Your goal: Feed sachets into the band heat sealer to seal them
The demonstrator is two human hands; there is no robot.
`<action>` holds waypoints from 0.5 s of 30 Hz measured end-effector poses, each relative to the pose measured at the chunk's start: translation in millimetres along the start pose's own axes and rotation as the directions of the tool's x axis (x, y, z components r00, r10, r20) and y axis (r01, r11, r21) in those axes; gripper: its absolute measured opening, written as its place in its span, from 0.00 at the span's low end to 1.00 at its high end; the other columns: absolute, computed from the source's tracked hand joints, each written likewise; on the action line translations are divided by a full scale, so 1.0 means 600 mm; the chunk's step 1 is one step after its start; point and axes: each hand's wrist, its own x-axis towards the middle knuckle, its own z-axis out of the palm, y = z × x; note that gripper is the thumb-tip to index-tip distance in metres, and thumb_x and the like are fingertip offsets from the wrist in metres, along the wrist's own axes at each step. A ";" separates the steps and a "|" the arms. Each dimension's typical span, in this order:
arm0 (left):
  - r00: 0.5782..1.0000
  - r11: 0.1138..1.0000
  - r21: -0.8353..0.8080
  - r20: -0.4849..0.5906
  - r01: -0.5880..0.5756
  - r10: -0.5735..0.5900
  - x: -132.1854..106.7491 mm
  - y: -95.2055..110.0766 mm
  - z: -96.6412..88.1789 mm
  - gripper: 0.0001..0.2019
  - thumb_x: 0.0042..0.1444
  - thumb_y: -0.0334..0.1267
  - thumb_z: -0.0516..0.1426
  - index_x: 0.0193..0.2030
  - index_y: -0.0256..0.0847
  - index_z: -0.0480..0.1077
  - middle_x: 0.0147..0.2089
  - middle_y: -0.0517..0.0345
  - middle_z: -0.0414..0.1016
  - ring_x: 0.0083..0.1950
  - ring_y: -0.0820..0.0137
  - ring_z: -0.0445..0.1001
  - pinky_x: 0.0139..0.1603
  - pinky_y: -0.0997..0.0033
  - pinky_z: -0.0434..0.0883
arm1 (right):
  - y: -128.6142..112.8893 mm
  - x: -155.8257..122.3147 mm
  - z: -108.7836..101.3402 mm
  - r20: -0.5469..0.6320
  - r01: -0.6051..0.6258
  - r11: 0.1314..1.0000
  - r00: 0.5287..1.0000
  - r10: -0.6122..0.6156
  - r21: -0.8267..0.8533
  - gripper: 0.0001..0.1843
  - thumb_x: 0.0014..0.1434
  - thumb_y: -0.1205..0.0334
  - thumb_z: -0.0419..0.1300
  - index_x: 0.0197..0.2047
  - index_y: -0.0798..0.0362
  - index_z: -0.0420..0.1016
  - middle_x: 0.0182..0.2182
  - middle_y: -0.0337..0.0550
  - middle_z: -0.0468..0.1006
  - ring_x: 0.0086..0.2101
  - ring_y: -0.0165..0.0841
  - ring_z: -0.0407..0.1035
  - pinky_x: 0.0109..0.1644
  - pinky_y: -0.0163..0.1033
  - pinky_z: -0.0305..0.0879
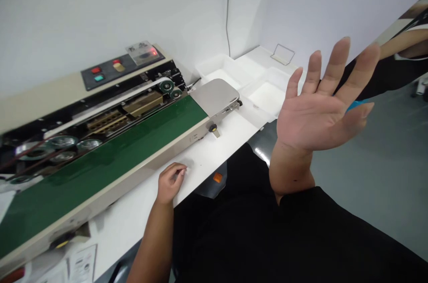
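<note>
Black shirt front (254,238) of the person fills the lower part of the view, w/ both arms coming out of it. R hand (317,109) is raised high, palm toward the camera, all five fingers spread wide; it holds nothing and touches nothing. Just behind its thumb shows a small blue strip (355,104), too hidden to tell what it is. L hand (170,182) lies low over the white table top (214,149), fingers lightly curled, no pinch on anything that can be seen; whether the fingertips really touch the table is hard to tell.

Just left of L hand runs a long band sealer (110,118), w/ its green conveyor belt (100,165) closest to that hand. Control panel (100,73) w/ red and green buttons sits on the far side of the machine. Ahead of L hand, at the belt end, is a steel cover plate (216,98) w/ a black knob (213,128) below it. Left of R hand and further away stand two white plastic trays (217,61). Between both hands, at the table edge, is a small orange tag (217,178), approx. on dark plastic. Papers (83,265) lie on the table behind L hand.
</note>
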 end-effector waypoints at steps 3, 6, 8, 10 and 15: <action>1.000 1.000 0.005 0.006 0.007 -0.007 -0.001 -0.003 0.000 0.09 0.70 0.41 0.60 0.43 0.41 0.80 0.39 0.51 0.82 0.40 0.65 0.79 0.43 0.66 0.75 | 0.010 0.003 -0.006 0.036 0.018 0.999 0.999 -0.017 -0.034 0.38 0.59 0.23 0.47 0.68 0.22 0.67 0.74 0.18 0.63 0.80 0.41 0.46 0.82 0.61 0.49; 1.000 1.000 0.005 0.005 0.014 -0.014 -0.001 -0.005 0.000 0.10 0.70 0.42 0.61 0.42 0.41 0.80 0.39 0.50 0.82 0.40 0.64 0.80 0.44 0.65 0.76 | 0.019 0.006 -0.013 0.081 0.029 0.999 0.996 -0.027 -0.030 0.43 0.56 0.20 0.42 0.70 0.22 0.62 0.72 0.20 0.65 0.80 0.41 0.44 0.82 0.64 0.49; 1.000 1.000 0.002 0.003 0.012 -0.012 -0.001 -0.004 0.000 0.10 0.70 0.42 0.60 0.42 0.41 0.80 0.39 0.50 0.82 0.40 0.64 0.80 0.44 0.65 0.76 | 0.026 0.008 -0.018 0.093 0.021 1.000 0.995 -0.020 -0.014 0.45 0.55 0.18 0.40 0.72 0.20 0.59 0.72 0.19 0.65 0.81 0.41 0.41 0.82 0.64 0.49; 1.000 1.000 0.003 0.001 0.011 -0.011 0.000 -0.003 0.000 0.10 0.70 0.43 0.60 0.41 0.41 0.80 0.39 0.50 0.82 0.40 0.64 0.80 0.43 0.66 0.76 | 0.035 0.012 -0.025 0.100 0.020 1.000 0.995 -0.021 0.012 0.48 0.52 0.14 0.42 0.74 0.16 0.55 0.73 0.17 0.62 0.81 0.42 0.36 0.82 0.66 0.49; 1.000 1.000 0.002 -0.006 -0.005 0.005 -0.003 -0.006 0.001 0.10 0.70 0.43 0.61 0.42 0.40 0.81 0.39 0.49 0.82 0.40 0.65 0.80 0.43 0.66 0.76 | 0.065 0.022 -0.052 0.124 0.034 0.998 0.992 -0.027 -0.056 0.54 0.51 0.14 0.50 0.78 0.10 0.42 0.77 0.11 0.51 0.81 0.47 0.31 0.79 0.68 0.56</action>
